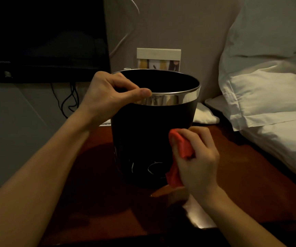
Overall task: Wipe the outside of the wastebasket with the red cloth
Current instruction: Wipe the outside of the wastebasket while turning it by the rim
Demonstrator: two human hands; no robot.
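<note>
1. We see a black wastebasket (pixel 143 136) with a shiny metal band round its rim, standing upright on a dark reddish wooden table (pixel 93 193).
2. The left hand (pixel 108 93) grips the near-left part of the rim: the thumb lies along the outside of the metal band and the fingers curl over the edge into the basket.
3. The right hand (pixel 197 163) holds a bunched red cloth (pixel 181 148), fingers curled round it, and presses it against the lower right of the basket's outer wall.
4. Faint white marks show low on the basket's front, just left of the cloth.
5. White pillows (pixel 268 97) are piled to the right of the table.
6. Behind the basket a small framed card (pixel 158 58) leans at the wall.
7. A dark screen (pixel 43 38) fills the upper left, with black cables (pixel 68 98) hanging below it.
</note>
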